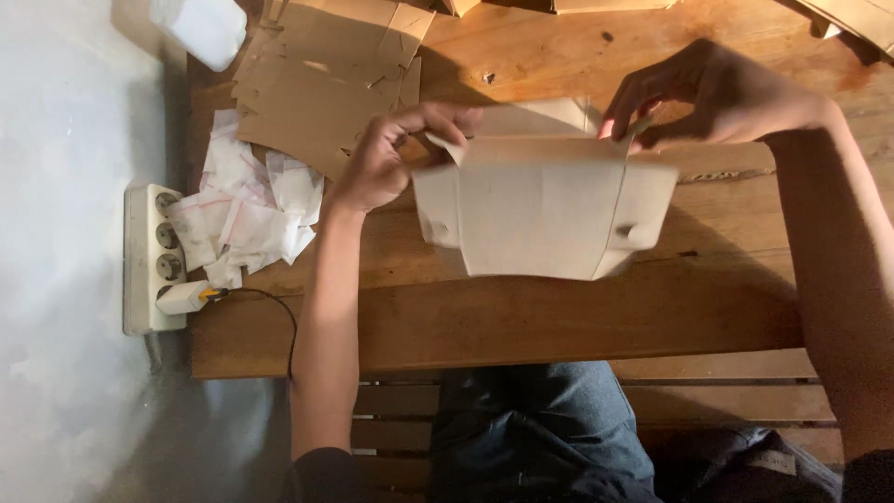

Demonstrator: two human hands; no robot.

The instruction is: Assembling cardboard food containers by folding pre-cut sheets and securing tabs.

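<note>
Both hands grip a pale folded cardboard box above the wooden table's near edge: left hand pinching its top-left corner, right hand its top-right. Flat cardboard sheets lie at the far-left corner.

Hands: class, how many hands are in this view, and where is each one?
2. The left hand grips the folded box at its top left corner; the right hand pinches its top right edge. No others show.

Pale half-folded cardboard box, above table
</note>
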